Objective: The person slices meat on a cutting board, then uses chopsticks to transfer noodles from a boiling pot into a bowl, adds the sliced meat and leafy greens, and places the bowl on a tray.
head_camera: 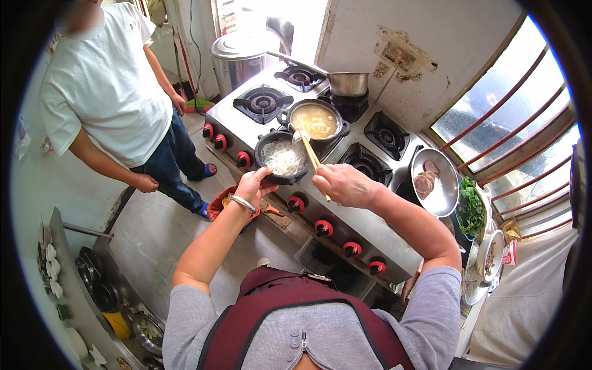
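Note:
My left hand (pixel 253 186) grips the near rim of a dark clay bowl (pixel 273 176) that holds white noodles (pixel 284 158), at the front edge of the steel gas range. Wooden chopsticks (pixel 311 155) are in my right hand (pixel 347 185); their tips meet a white clump at the near rim of a dark two-handled pot (pixel 341 134). Broth with noodles (pixel 314 121) fills that pot, which sits on the range directly behind the bowl. Bowl and pot are side by side, their rims close together.
A person in a white shirt (pixel 111 88) stands at the left. On the range (pixel 222 108) are open burners, a steel saucepan (pixel 349 84) and red-ringed knobs. At right are a pan of sliced meat (pixel 444 194), leafy greens (pixel 471 210) and a white bowl (pixel 497 245). A red bin (pixel 216 203) stands below.

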The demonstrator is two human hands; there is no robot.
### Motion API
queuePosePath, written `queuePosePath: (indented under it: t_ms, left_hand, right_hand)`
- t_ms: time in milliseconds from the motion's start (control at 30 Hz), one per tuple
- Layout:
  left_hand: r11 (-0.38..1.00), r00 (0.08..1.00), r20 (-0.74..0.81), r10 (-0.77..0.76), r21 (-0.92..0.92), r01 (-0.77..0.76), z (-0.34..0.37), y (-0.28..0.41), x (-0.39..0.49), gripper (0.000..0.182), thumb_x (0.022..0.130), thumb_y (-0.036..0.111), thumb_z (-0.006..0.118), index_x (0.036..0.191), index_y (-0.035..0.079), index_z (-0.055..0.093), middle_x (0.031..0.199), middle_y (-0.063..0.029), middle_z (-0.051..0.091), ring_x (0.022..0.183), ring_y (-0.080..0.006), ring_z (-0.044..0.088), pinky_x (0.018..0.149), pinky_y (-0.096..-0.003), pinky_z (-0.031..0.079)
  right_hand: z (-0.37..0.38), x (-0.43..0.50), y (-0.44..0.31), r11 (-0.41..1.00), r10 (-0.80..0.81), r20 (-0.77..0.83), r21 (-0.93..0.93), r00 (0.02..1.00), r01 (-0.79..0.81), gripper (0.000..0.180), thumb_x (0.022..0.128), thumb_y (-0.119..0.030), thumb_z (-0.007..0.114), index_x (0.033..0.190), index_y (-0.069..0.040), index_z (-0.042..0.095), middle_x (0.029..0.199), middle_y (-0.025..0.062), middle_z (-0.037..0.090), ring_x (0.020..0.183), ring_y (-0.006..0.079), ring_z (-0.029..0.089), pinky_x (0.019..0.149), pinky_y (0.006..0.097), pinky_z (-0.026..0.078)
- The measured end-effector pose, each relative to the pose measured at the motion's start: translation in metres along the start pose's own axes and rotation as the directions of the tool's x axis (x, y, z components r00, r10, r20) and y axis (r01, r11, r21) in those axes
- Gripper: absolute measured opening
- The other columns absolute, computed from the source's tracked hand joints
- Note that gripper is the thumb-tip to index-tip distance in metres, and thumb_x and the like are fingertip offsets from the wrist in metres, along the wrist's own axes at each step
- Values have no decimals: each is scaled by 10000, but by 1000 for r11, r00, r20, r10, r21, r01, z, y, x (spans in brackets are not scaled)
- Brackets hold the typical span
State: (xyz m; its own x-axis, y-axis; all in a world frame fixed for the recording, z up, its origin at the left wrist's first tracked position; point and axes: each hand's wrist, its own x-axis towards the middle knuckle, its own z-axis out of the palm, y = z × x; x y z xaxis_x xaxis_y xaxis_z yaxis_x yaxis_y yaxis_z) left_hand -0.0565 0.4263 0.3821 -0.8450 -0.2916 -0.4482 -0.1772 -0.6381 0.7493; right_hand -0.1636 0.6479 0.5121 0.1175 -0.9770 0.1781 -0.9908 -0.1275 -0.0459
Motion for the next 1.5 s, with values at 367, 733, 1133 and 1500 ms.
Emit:
queuePosePath:
  t_ms: [367, 733, 1133, 1500]
  left_hand:
    - [1000, 1000, -8, 10, 9, -10, 3, 2, -1, 216, 830, 189, 595, 942, 5, 600, 906, -108, 643, 831, -204, 623, 743, -367, 531]
    - [1000, 1000, -20, 0, -8, -1, 1, 0, 1, 212, 838, 181, 581, 949, 1, 596, 913, -124, 640, 838, -223, 622, 746, -384, 530]
    - [1000, 1000, -25, -9, -10, 8, 2, 0, 1, 211, 837, 189, 583, 945, 9, 600, 911, -122, 644, 847, -221, 624, 757, -393, 524]
    - [1000, 1000, -13, -2, 0, 2, -1, -3, 5, 217, 830, 187, 594, 953, 9, 602, 913, -104, 645, 853, -209, 619, 773, -385, 521]
  right_hand:
    - [3, 2, 0, 952, -212, 105, -203, 972, 230, 148, 735, -190, 562, 756, -54, 509, 790, 81, 525, 763, 209, 563, 701, 301, 471]
    - [4, -7, 1, 890, -246, 159, -353, 956, 287, 177, 725, -224, 571, 771, -56, 537, 805, 76, 543, 774, 206, 564, 726, 292, 462]
    - [-10, -9, 7, 939, -221, 144, -235, 965, 250, 159, 721, -180, 571, 794, -53, 510, 833, 82, 530, 810, 217, 543, 740, 305, 463]
    - [-18, -20, 8, 976, 136, -277, 200, 951, -81, 268, 704, 25, 585, 960, -19, 517, 932, 176, 549, 786, 353, 572, 659, 385, 498]
